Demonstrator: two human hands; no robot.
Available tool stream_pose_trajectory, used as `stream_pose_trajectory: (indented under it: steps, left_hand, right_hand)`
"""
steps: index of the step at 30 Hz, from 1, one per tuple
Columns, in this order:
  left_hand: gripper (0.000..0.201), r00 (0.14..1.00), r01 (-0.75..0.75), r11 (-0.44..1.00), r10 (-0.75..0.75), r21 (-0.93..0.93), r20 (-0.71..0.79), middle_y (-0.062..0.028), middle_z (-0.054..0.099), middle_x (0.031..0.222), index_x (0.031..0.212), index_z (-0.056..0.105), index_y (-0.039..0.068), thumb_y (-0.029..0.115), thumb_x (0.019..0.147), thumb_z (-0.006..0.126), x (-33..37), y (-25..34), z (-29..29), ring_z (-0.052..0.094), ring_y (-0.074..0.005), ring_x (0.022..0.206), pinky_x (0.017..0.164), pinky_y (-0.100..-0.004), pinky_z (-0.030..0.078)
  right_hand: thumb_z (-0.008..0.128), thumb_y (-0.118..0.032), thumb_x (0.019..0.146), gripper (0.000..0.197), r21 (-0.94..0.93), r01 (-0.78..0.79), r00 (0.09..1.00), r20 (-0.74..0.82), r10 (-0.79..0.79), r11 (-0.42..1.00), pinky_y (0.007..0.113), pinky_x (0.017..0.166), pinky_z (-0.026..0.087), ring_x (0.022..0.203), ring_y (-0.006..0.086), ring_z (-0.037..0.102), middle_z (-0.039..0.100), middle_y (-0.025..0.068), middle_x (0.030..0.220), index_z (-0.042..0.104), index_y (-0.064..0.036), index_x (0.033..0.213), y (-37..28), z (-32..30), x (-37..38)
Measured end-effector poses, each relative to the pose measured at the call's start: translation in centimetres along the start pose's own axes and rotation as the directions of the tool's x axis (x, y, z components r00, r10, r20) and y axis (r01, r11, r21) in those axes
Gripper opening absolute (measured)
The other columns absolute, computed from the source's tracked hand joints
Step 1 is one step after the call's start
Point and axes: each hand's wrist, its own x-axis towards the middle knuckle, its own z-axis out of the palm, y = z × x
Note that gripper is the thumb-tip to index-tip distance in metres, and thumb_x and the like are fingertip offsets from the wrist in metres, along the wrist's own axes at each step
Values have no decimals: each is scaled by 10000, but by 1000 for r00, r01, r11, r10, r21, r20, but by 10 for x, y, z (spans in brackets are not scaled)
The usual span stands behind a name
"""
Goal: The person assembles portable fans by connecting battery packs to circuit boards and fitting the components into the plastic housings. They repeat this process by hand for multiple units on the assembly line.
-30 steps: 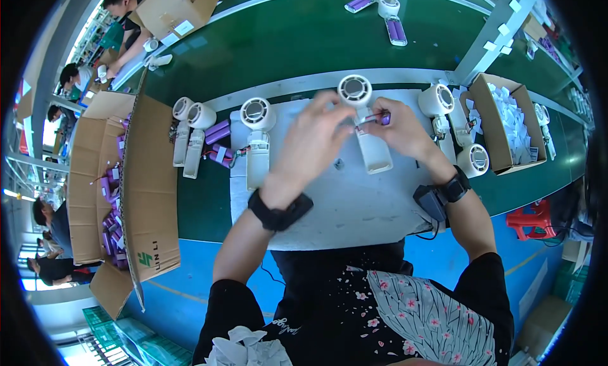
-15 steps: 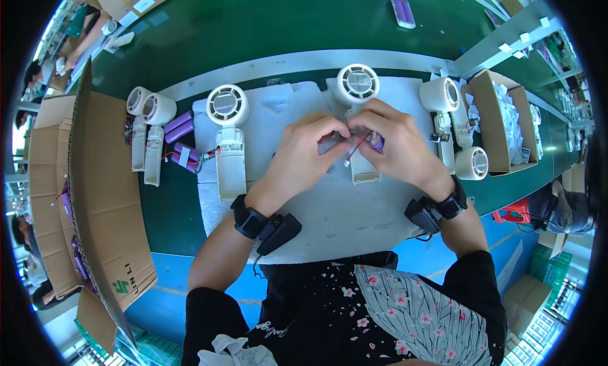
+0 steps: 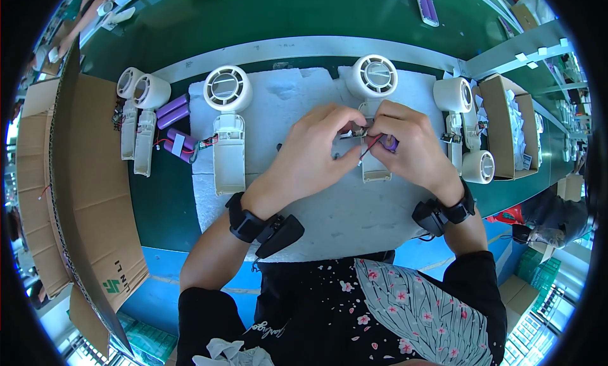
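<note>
A white device with a round slotted head (image 3: 372, 76) and an open handle shell (image 3: 377, 173) lies on the pale mat, its middle covered by my hands. Over the shell, my right hand (image 3: 415, 144) closes around a purple battery pack (image 3: 391, 143), of which only an end shows. Thin red and dark wires (image 3: 372, 144) trail from between the fingers. My left hand (image 3: 320, 144) is curled beside it, its fingertips at a small dark piece (image 3: 354, 134) too small to make out. To the left lies a second such device (image 3: 229, 154), its open shell wired to a purple battery pack (image 3: 180, 144).
A large cardboard box (image 3: 104, 195) stands open at the left, near more white devices (image 3: 147, 122) and a purple battery pack (image 3: 173, 111). On the right are further devices (image 3: 478, 166) and a carton (image 3: 524, 138) of white pieces. A pale rail (image 3: 285, 47) crosses behind the mat (image 3: 297, 220).
The whole view has shifted slightly. My hands stay together over the shell; the left fingers have spread a little, and more of the purple battery pack's end shows beside the right fingers.
</note>
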Motion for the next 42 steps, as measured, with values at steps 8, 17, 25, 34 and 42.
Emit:
stream_pose_trajectory:
  steps: [8,17,25,34,42]
  left_hand:
    - [221,999,42,996,-40,76,-23,-102,602,965,960,658,-11,-82,756,615,-5,-8,-2,630,-194,843,723,-285,516]
    - [189,982,157,966,-130,-204,140,-66,615,945,972,599,-27,-76,791,620,-7,-1,1,604,-119,860,716,-252,508]
    - [176,971,225,932,-190,-284,146,-58,638,951,977,587,-25,-9,824,674,-7,-5,-1,596,-84,814,703,-236,511]
    - [229,923,380,826,-367,-417,114,-82,683,815,989,671,-52,155,890,685,-3,3,-6,646,-113,704,633,-244,535]
    - [223,910,400,799,-403,-448,95,-105,691,818,967,685,-60,155,909,658,-4,2,-6,665,-136,698,607,-258,551]
  right_hand:
    - [702,27,629,162,-25,35,999,-11,-35,999,349,623,485,696,278,588,568,90,755,615,-5,761,0,0,0]
    - [678,34,639,153,51,60,998,34,-62,997,338,609,475,662,257,571,583,89,741,621,2,777,-7,0,-1]
    - [636,50,669,233,103,-40,970,-235,63,994,286,569,468,635,185,587,607,79,759,697,-9,887,2,4,-1]
    - [739,-7,686,219,52,51,988,-151,-42,997,275,539,453,620,181,582,599,72,751,723,-42,902,0,-2,0]
    - [777,-75,727,163,-140,213,958,-167,-235,967,285,486,401,563,164,513,533,52,694,735,-67,884,1,-4,2]
